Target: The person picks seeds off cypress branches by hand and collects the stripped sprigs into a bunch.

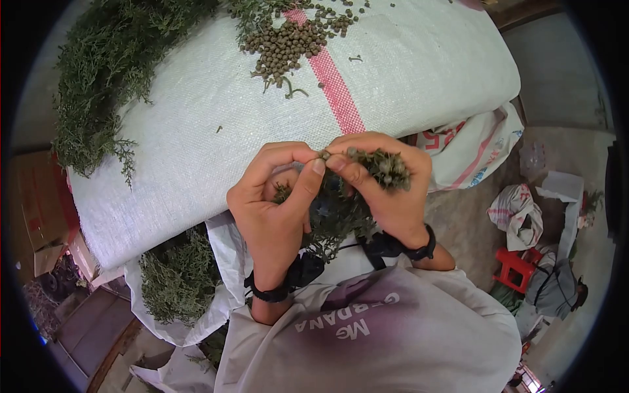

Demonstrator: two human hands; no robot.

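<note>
My left hand (272, 213) is closed, its thumb and forefinger pinching a small round seed cone (324, 155) at the fingertips. My right hand (400, 190) is closed on a conifer sprig (388, 168) that bears several greenish cones. The thumbs and forefingers nearly meet over the edge of a white woven sack (229, 98). More green foliage (337, 213) shows below and between the hands; what the lower fingers hold is partly hidden. Beyond the hands, a heap of brown seed cones (282, 49) lies on the sack around its red stripe.
A large pile of conifer branches (118, 78) covers the sack's left side. An open white bag (137, 295) with sprigs (180, 275) stands below left. Rightward are another printed sack (475, 147), a red stool (515, 270) and a person in grey (557, 288). A cardboard box (42, 203) stands far left.
</note>
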